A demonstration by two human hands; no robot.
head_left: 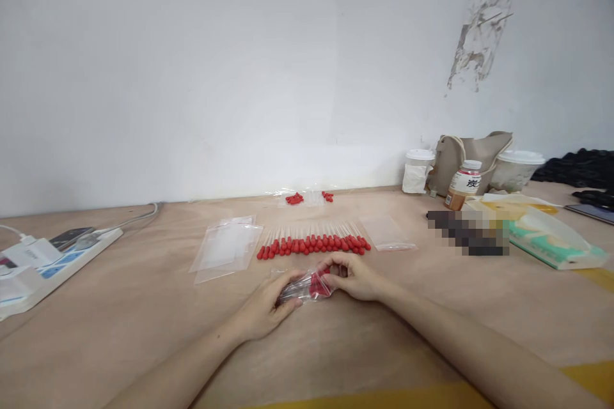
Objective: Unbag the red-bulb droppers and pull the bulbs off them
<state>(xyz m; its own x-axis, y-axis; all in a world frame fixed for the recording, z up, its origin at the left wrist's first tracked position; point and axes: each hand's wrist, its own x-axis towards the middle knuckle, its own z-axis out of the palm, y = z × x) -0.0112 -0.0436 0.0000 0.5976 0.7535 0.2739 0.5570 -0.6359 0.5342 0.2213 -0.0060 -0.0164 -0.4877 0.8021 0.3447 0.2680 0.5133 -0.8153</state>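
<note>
A clear plastic bag with red-bulbed droppers in it lies between my hands, low over the table. My left hand is closed round the bag's left part, thumb in front. At the bag's right end, by the red bulbs, my right hand pinches the plastic; whether it also grips a bulb is hidden. Just beyond stretches a row of droppers with red rubber bulbs toward me and thin clear tubes pointing away. Flat clear bags overlap left of the row, and another clear bag lies right of it.
Bagged red bulbs lie near the wall. A white power strip with chargers and a phone is at left. At right stand a lidded cup, a bottle, a grey bag and a green-and-white box.
</note>
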